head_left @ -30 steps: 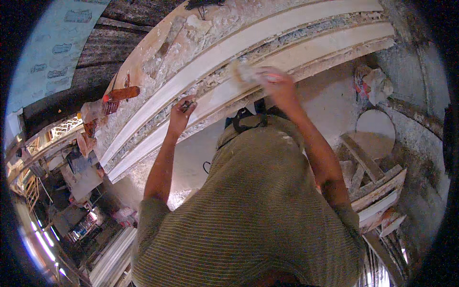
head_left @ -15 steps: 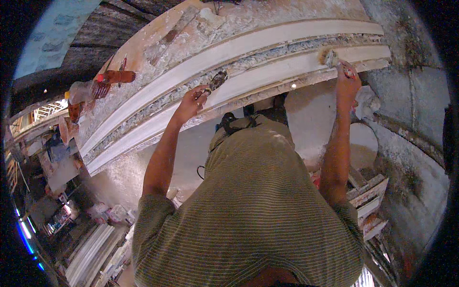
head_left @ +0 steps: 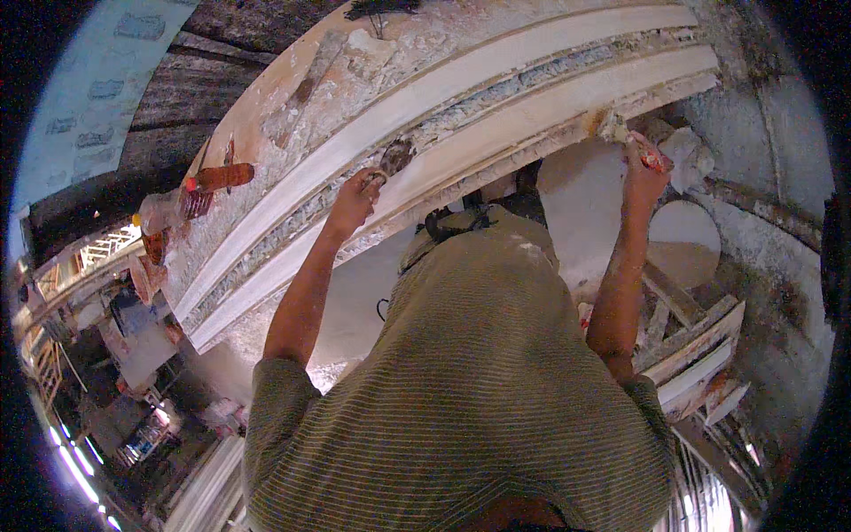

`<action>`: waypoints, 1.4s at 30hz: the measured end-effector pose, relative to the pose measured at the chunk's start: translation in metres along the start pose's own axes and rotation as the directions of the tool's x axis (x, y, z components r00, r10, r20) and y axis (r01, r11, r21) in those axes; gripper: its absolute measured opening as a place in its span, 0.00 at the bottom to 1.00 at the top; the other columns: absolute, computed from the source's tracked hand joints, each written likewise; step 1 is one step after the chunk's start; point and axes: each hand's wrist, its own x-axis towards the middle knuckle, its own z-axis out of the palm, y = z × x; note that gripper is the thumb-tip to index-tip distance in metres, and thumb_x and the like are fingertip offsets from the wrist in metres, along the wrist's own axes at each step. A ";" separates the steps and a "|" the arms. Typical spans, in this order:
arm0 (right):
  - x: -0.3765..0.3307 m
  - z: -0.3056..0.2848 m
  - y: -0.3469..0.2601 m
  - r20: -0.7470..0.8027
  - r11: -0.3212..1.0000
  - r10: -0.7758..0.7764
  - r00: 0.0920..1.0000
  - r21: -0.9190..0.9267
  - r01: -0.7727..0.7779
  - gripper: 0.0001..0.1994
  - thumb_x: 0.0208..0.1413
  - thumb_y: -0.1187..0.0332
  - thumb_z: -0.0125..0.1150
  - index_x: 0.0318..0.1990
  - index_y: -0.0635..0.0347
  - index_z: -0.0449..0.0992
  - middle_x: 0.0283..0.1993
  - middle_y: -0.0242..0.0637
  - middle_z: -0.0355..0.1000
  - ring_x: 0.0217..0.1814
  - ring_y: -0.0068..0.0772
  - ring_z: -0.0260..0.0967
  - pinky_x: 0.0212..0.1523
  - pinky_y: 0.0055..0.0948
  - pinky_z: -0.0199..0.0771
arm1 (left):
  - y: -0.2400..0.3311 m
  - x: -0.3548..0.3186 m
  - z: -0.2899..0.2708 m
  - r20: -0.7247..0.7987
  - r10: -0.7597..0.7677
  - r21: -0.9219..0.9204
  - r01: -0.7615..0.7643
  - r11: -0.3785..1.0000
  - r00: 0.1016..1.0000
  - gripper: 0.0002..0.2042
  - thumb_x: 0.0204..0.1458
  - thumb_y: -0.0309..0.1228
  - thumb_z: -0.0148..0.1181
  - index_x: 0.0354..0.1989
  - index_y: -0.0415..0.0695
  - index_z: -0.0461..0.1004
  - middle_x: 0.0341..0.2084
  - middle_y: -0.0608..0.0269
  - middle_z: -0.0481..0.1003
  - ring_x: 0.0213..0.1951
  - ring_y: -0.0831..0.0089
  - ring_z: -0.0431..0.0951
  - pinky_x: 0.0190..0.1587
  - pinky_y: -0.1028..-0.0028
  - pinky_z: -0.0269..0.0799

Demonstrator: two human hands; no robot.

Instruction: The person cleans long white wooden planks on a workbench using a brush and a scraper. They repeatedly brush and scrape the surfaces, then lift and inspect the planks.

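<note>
A long white plaster moulding (head_left: 496, 115) with raised ribs lies across a plaster-spattered bench (head_left: 355, 62) in front of me. My left hand (head_left: 353, 200) grips a small metal trowel (head_left: 394, 158) whose blade rests on the moulding's middle rib. Out at the moulding's right end, my right hand (head_left: 642, 174) grips a red-handled tool (head_left: 651, 156). Its plaster-caked tip (head_left: 613, 131) touches the lower edge there. My striped shirt (head_left: 479, 390) hides the bench's near edge.
A red-handled tool (head_left: 217, 176) and a pale container (head_left: 160, 213) lie at the bench's left end. A round white board (head_left: 683, 244) and stacked wooden slats (head_left: 700, 341) sit at the right. Cluttered floor and white strips (head_left: 199, 496) show at lower left.
My right hand has slid from the middle of the moulding out to its right end. My left hand has shifted a little along the middle rib with the trowel.
</note>
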 end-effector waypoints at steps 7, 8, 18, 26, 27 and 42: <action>-0.011 -0.001 -0.043 0.036 0.983 0.053 0.998 0.175 -0.059 0.08 0.53 0.71 0.65 0.39 0.64 0.81 0.34 0.34 0.77 0.30 0.21 0.73 0.33 0.21 0.74 | 0.039 0.087 0.077 0.010 0.479 0.239 -0.467 0.851 0.878 0.19 0.60 0.39 0.54 0.57 0.45 0.68 0.23 0.62 0.73 0.23 0.74 0.70 0.25 0.72 0.69; -0.013 -0.003 -0.050 0.039 0.981 0.050 0.998 0.185 -0.057 0.08 0.54 0.70 0.64 0.39 0.64 0.81 0.34 0.34 0.77 0.30 0.21 0.73 0.33 0.21 0.74 | 0.039 0.087 0.081 0.008 0.487 0.257 -0.473 0.843 0.873 0.19 0.60 0.39 0.54 0.57 0.45 0.68 0.22 0.63 0.72 0.22 0.74 0.70 0.24 0.72 0.68; -0.042 0.037 -0.021 0.333 0.991 -0.113 0.936 0.103 0.082 0.11 0.51 0.67 0.65 0.40 0.62 0.80 0.38 0.37 0.79 0.40 0.30 0.75 0.44 0.27 0.74 | 0.068 0.055 0.061 0.036 0.065 0.009 -0.066 0.998 0.997 0.19 0.58 0.39 0.56 0.57 0.46 0.68 0.19 0.68 0.67 0.15 0.80 0.63 0.13 0.78 0.54; 0.008 0.127 -0.015 0.527 0.976 -0.127 0.841 -0.087 0.201 0.14 0.49 0.58 0.66 0.37 0.60 0.80 0.33 0.41 0.77 0.37 0.31 0.75 0.38 0.34 0.73 | 0.063 0.025 0.036 -0.029 0.082 -0.158 -0.086 0.984 0.996 0.15 0.59 0.39 0.56 0.52 0.49 0.70 0.20 0.71 0.69 0.15 0.83 0.63 0.13 0.81 0.52; 0.051 0.111 0.002 0.507 0.977 -0.097 0.856 -0.116 0.179 0.15 0.49 0.57 0.66 0.36 0.60 0.80 0.33 0.42 0.77 0.38 0.34 0.75 0.39 0.36 0.73 | 0.056 0.019 0.033 -0.043 0.087 -0.174 -0.093 0.980 0.995 0.15 0.59 0.38 0.56 0.53 0.49 0.70 0.20 0.71 0.69 0.15 0.83 0.63 0.13 0.81 0.51; -0.027 0.076 -0.047 0.792 0.923 -0.222 0.569 -0.018 0.384 0.12 0.57 0.62 0.57 0.45 0.54 0.80 0.44 0.37 0.78 0.43 0.36 0.75 0.49 0.34 0.73 | 0.028 0.005 0.083 -0.192 0.158 -0.474 -0.232 0.849 0.969 0.13 0.60 0.36 0.55 0.51 0.48 0.69 0.23 0.70 0.70 0.17 0.84 0.64 0.13 0.82 0.52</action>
